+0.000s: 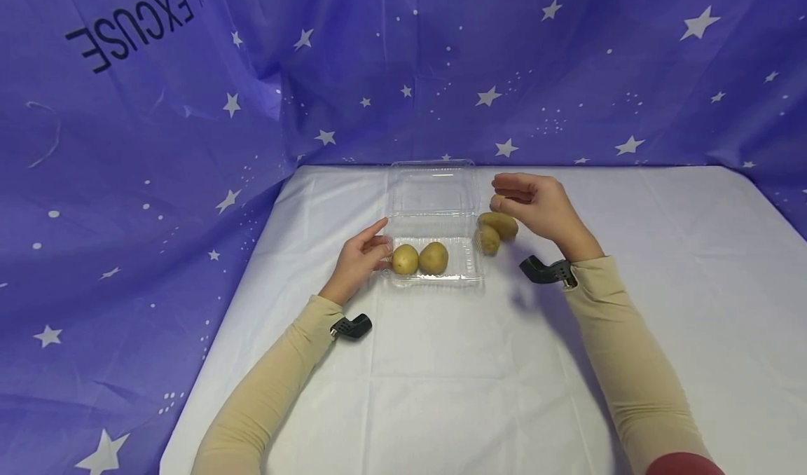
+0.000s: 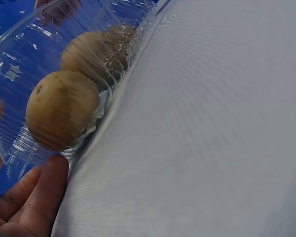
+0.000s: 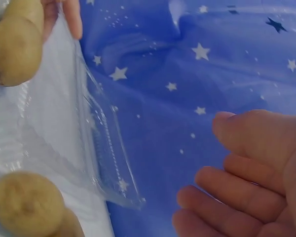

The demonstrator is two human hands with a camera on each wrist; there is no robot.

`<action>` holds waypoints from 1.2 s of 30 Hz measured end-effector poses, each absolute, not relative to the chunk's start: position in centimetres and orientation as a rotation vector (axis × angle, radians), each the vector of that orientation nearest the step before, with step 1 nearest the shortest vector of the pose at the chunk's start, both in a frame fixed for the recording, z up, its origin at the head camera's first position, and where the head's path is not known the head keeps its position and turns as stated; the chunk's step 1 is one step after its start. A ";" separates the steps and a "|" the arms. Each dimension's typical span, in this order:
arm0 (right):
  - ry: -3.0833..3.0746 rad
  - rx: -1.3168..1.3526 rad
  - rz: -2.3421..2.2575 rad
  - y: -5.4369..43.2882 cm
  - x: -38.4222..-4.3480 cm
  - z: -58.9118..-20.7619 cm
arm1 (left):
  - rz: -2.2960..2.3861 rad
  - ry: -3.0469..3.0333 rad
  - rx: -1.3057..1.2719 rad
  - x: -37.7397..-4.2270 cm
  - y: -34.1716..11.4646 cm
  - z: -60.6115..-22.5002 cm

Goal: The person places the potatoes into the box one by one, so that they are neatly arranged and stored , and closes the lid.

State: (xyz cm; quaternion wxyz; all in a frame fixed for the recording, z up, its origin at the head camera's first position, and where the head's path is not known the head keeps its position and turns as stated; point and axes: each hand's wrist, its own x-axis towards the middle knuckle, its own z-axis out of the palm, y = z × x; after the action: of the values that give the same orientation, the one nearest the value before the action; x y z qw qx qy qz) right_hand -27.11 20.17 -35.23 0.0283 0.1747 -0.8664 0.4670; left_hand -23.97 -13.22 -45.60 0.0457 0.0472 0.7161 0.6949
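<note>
A clear plastic clamshell box (image 1: 466, 261) lies unfolded on the table, its lid (image 1: 431, 188) tipped to the back. Inside its tray, two potatoes sit side by side, the left potato (image 1: 405, 259) and the right potato (image 1: 433, 258). My left hand (image 1: 356, 261) touches the tray's left end, fingers loosely extended; the thumb (image 2: 54, 182) lies against the ribbed wall. Above more potatoes (image 1: 504, 225) just right of the box, my right hand (image 1: 536, 205) hovers with nothing in it. In the right wrist view its fingers (image 3: 227, 192) are relaxed and apart from the box.
White cloth (image 1: 441, 377) covers the table. A purple-blue curtain (image 1: 504, 62) with white stars hangs at the back and left side. Each wrist carries a dark camera mount, the left mount (image 1: 353, 326) and the right mount (image 1: 545, 270).
</note>
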 end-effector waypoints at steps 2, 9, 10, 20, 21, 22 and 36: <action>-2.674 0.512 1.431 20.7 -27.3 -35.1 | 2.120 2.191 0.146 -24.0 -13.2 -45.6; -2.693 0.466 1.417 22.0 -28.0 -35.8 | 2.126 2.181 0.145 -23.8 -13.2 -45.5; -2.692 0.463 1.419 22.2 -28.1 -35.9 | 2.128 2.178 0.144 -23.8 -13.1 -45.5; -2.681 0.308 1.492 23.2 -29.0 -36.8 | 2.127 2.176 0.153 -23.8 -13.1 -45.3; -2.685 0.299 1.484 23.3 -29.1 -36.9 | 2.125 2.179 0.153 -23.8 -13.1 -45.3; -2.687 0.290 1.480 23.4 -29.3 -37.1 | 2.120 2.183 0.152 -23.8 -13.1 -45.3; -2.725 0.158 1.473 24.7 -31.3 -40.4 | 2.123 2.187 0.147 -23.7 -13.1 -45.2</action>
State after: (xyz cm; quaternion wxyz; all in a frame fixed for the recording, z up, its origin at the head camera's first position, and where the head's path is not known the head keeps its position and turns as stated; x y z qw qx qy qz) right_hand -31.27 24.70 -40.37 0.0198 0.0510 -0.8785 0.4747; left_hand -23.75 -13.14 -45.21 0.0452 0.0483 0.7160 0.6950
